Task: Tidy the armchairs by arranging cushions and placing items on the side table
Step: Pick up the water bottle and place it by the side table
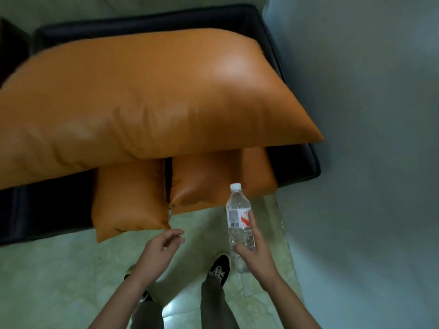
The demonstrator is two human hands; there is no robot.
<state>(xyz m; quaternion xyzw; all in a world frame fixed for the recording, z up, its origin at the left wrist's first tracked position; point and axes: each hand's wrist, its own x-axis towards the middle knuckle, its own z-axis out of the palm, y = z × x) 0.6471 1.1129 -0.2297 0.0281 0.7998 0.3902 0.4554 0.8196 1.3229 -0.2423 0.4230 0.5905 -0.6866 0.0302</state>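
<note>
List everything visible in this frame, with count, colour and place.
big cushion: 1, orange, across the armchair seat
small cushions: 2, orange, under it at the seat's front edge
armchair: 1, black, upper frame
bottle: 1, clear, white cap, held over the floor
floor: 1, pale green, below
wall: 1, grey, right
shoes: 2, black, on the floor
left hand: 1, empty, below the small cushions
right hand: 1, grips the bottle
</note>
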